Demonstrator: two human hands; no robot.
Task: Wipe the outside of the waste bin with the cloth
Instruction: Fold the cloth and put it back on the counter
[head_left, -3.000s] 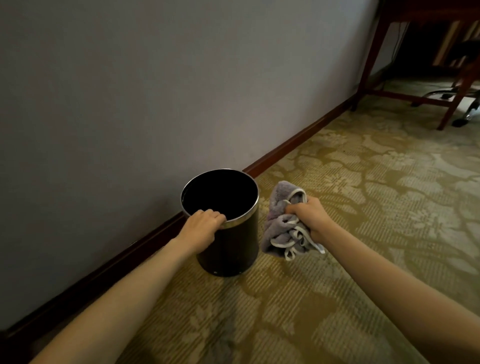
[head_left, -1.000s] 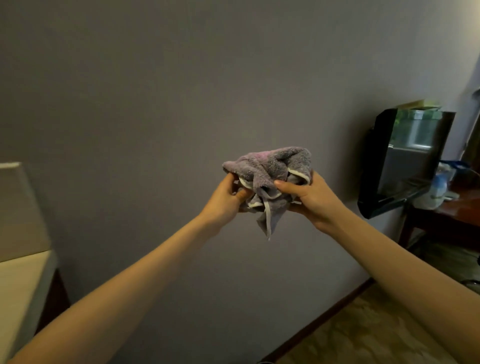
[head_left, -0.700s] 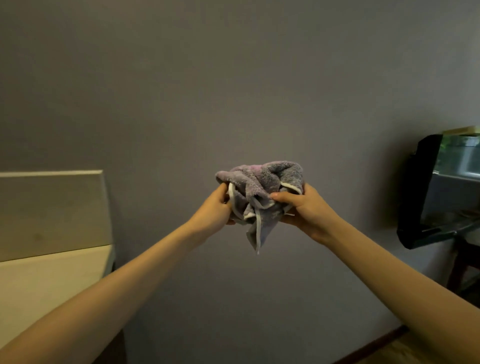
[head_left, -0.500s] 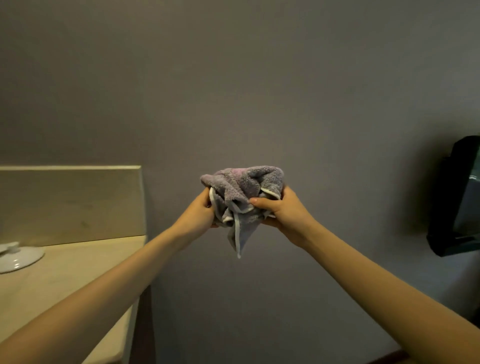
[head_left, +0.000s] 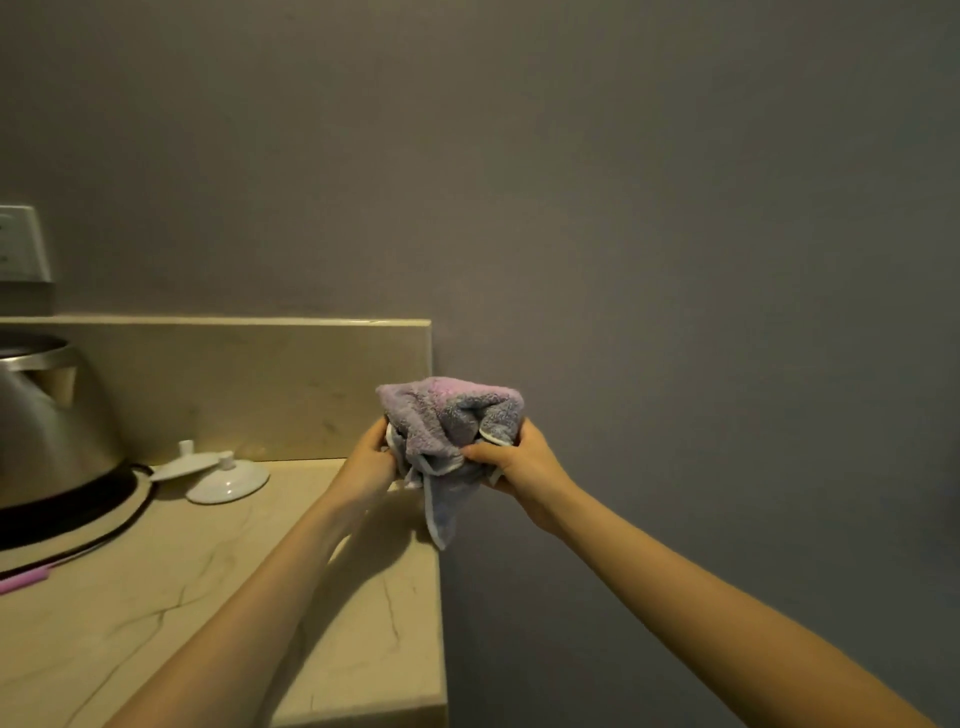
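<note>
The purple cloth (head_left: 451, 422) is bunched up between the two hands, held up in the air. The left hand (head_left: 370, 462) grips its left side and the right hand (head_left: 519, 460) grips its right side. One corner hangs down below the hands. Under the left arm is a stone counter (head_left: 218, 597). The waste bin is not in the picture.
</note>
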